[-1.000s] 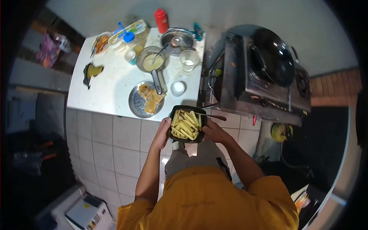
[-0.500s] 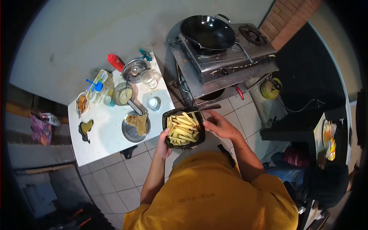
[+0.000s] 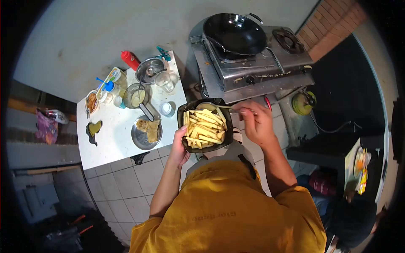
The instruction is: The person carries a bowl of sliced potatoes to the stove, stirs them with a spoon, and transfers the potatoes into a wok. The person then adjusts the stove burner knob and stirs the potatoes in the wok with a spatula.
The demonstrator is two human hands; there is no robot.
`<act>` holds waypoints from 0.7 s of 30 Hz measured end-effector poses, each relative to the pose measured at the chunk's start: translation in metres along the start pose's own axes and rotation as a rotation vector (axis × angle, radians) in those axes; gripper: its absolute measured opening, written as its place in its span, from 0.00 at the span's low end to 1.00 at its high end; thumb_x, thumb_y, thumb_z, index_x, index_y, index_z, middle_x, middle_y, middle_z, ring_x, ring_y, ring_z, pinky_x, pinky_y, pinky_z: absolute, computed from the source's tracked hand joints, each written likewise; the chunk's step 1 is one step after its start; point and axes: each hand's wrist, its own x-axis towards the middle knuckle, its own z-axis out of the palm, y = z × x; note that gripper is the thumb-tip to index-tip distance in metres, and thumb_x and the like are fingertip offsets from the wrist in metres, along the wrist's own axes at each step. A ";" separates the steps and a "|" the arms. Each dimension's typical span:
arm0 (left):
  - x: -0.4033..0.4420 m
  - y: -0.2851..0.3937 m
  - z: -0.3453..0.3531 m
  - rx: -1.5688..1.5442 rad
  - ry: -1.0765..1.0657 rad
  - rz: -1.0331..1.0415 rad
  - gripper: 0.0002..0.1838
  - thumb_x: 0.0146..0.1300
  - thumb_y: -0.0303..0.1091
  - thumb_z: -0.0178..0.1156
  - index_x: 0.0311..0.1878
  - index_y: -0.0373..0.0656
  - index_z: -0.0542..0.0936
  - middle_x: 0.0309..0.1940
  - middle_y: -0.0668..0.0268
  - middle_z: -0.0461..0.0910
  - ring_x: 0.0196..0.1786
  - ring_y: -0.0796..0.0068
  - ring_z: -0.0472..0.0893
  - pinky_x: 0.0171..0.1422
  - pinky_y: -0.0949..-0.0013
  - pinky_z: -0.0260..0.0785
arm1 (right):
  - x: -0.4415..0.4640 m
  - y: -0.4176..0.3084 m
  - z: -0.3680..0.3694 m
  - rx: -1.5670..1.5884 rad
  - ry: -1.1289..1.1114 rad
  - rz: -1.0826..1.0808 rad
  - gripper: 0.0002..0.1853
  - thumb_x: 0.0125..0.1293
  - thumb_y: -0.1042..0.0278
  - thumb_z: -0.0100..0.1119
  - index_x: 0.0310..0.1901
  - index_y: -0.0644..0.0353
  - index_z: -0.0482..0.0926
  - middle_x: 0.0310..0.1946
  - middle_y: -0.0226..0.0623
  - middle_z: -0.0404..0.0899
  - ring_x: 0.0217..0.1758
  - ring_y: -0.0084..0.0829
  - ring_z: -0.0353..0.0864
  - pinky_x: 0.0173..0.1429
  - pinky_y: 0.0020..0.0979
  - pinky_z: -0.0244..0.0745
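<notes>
My left hand grips the left side of a dark square bowl, thumb over the rim. Pale cut potato sticks fill the bowl. At its right, my right hand is closed on the handle of a utensil, whose head lies in the bowl at the top edge, partly under the sticks. A black wok sits on the steel stove, beyond my hands. Oil or liquid in the wok is too dark to make out.
To the left, a white table bears a metal plate with flat food, a saucepan, a steel basin, a red bottle and cups. A green gas cylinder stands right of the stove. A person is at the lower right.
My right hand has left the bowl's right side and taken hold of the utensil's handle. The view has swung right, toward the stove, and the bowl looks nearer.
</notes>
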 end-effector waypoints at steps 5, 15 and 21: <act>0.029 -0.013 0.039 0.016 0.146 0.017 0.32 0.62 0.55 0.48 0.59 0.37 0.69 0.52 0.58 0.76 0.51 0.70 0.79 0.55 0.67 0.72 | 0.038 0.029 -0.060 -0.028 0.032 -0.239 0.09 0.67 0.74 0.45 0.36 0.66 0.77 0.23 0.37 0.76 0.20 0.23 0.72 0.25 0.22 0.66; 0.098 -0.055 0.136 -0.083 0.220 0.201 0.28 0.64 0.52 0.46 0.59 0.41 0.69 0.52 0.60 0.76 0.51 0.66 0.78 0.57 0.65 0.72 | 0.089 0.097 -0.147 0.048 -0.153 -0.324 0.05 0.58 0.73 0.59 0.35 0.63 0.77 0.27 0.39 0.79 0.25 0.36 0.75 0.31 0.31 0.71; 0.118 -0.076 0.168 -0.146 0.240 0.246 0.32 0.63 0.55 0.49 0.61 0.37 0.67 0.56 0.57 0.72 0.57 0.65 0.74 0.61 0.62 0.67 | 0.099 0.121 -0.174 0.295 -0.325 -0.339 0.07 0.56 0.70 0.63 0.35 0.62 0.78 0.27 0.37 0.79 0.28 0.38 0.77 0.33 0.32 0.72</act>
